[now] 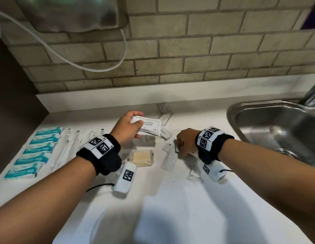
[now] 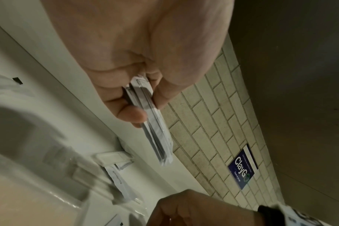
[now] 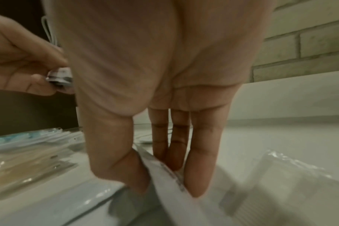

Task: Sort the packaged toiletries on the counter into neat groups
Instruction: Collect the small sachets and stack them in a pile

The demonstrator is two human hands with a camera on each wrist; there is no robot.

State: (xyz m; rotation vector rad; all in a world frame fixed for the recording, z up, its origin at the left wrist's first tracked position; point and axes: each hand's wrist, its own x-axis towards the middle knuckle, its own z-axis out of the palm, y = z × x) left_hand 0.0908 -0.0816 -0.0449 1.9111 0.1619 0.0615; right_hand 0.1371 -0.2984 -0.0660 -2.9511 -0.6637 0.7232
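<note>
My left hand [image 1: 135, 124] holds a stack of flat white shampoo-with-conditioner sachets [image 1: 147, 126] above the middle of the white counter [image 1: 170, 199]. The left wrist view shows the stack [image 2: 155, 130] edge-on, pinched between thumb and fingers of the left hand [image 2: 147, 105]. To the right, my right hand [image 1: 179, 147] reaches down to the counter. In the right wrist view, the right hand [image 3: 164, 182] pinches the raised edge of a white sachet [image 3: 176, 198] between thumb and fingers. More loose white sachets [image 1: 169, 157] lie around it.
Teal packets [image 1: 35, 152] lie in a row at the far left, with clear-wrapped toothbrushes [image 1: 68, 147] beside them. A clear pack with beige contents [image 1: 141, 157] sits under my left wrist. A steel sink [image 1: 276, 124] and tap [image 1: 313, 92] are at the right, with a brick wall behind.
</note>
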